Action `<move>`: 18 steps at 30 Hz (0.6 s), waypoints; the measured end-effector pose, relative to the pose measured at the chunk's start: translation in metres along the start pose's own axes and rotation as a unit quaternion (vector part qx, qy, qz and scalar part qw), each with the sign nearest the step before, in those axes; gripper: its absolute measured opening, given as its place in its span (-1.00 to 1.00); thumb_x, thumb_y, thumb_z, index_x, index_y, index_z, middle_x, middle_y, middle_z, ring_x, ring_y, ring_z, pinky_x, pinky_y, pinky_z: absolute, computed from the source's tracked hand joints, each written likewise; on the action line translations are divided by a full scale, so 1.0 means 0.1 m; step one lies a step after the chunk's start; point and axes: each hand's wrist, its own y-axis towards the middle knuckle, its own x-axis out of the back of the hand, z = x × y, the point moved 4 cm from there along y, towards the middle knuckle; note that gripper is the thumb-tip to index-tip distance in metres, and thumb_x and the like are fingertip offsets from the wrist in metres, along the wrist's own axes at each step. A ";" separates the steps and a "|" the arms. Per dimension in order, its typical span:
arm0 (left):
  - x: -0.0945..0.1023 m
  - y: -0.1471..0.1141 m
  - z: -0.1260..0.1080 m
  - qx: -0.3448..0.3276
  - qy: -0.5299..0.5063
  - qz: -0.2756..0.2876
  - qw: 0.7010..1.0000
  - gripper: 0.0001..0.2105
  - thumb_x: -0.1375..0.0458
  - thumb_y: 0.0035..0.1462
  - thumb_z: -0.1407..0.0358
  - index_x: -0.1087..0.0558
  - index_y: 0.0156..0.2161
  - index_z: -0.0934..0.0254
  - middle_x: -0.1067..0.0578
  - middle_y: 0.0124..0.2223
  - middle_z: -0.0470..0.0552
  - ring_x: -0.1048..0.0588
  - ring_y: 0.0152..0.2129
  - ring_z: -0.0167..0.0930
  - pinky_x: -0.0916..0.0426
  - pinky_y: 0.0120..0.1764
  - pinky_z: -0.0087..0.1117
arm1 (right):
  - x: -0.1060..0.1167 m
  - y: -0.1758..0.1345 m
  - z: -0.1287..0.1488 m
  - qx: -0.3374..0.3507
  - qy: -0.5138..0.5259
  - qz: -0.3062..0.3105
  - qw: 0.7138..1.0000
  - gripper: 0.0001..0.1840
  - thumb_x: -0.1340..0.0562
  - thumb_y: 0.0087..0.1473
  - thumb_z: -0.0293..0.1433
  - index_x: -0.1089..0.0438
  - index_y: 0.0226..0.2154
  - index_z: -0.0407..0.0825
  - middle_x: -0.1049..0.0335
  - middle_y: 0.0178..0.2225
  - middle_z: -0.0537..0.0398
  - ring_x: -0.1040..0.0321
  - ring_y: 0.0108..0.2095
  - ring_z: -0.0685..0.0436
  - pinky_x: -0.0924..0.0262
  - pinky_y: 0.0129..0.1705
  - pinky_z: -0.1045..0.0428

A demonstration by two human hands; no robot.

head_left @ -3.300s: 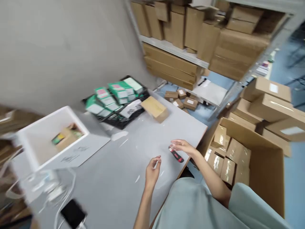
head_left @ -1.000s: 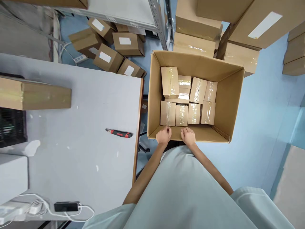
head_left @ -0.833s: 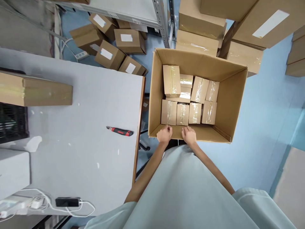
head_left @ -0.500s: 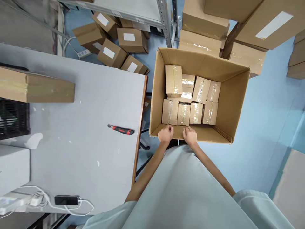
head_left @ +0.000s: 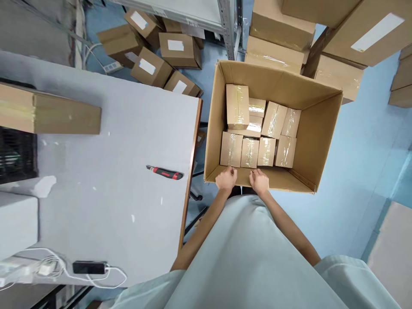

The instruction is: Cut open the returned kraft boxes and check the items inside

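A large open cardboard box (head_left: 318, 128) stands in front of me, its top flaps not visible. Inside lie several small brown boxes (head_left: 238, 105) closed with clear tape, grouped toward the left and middle. My left hand (head_left: 227, 178) is closed on the near wall of the large box, fingers curled over its rim. A short way to the right, my right hand (head_left: 259, 181) grips the same rim, also closed. The undersides of both hands are hidden.
On the grey table (head_left: 128, 116) to the left lies a red and black utility knife (head_left: 165, 172). A long carton (head_left: 67, 113) and a black power adapter (head_left: 89, 267) are there too. Labelled boxes (head_left: 151, 66) lie beyond it, beside a metal shelf (head_left: 227, 30). Large cartons (head_left: 273, 56) are stacked behind the open box.
The view has shifted slightly, so everything appears a little displaced. Both hands stay on the near rim, and the small boxes keep their arrangement.
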 end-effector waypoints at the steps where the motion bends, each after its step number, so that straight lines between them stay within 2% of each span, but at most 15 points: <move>1: 0.00 0.00 0.00 0.000 0.004 0.000 1.000 -0.65 -0.04 0.53 0.15 -0.67 -0.08 0.19 -0.74 -0.04 0.18 -0.69 -0.14 -0.16 -0.31 -0.15 -0.31 | 0.00 0.00 0.00 0.001 -0.005 -0.003 1.000 -0.62 -0.09 0.58 -0.31 -0.62 0.02 -0.02 -0.65 0.00 -0.14 -0.54 -0.13 -0.21 -0.23 -0.03 0.00; 15: 0.02 -0.02 -0.01 -0.003 -0.017 0.015 1.000 -0.65 -0.01 0.55 0.15 -0.66 -0.06 0.17 -0.74 0.00 0.17 -0.71 -0.09 -0.15 -0.38 -0.08 -0.28 | 0.02 -0.02 0.00 -0.014 0.010 0.008 1.000 -0.60 -0.08 0.55 -0.28 -0.61 0.06 -0.03 -0.65 0.00 -0.13 -0.57 -0.14 -0.20 -0.30 -0.07 0.02; 18: -0.02 0.02 0.05 0.001 -0.060 0.050 0.997 -0.67 -0.05 0.54 0.16 -0.67 -0.08 0.19 -0.74 -0.01 0.22 -0.71 -0.04 -0.09 -0.45 -0.01 -0.21 | 0.05 -0.04 -0.01 -0.014 0.051 0.023 0.998 -0.61 -0.08 0.53 -0.29 -0.61 0.08 0.01 -0.65 0.03 -0.11 -0.59 -0.12 -0.21 -0.36 -0.04 0.00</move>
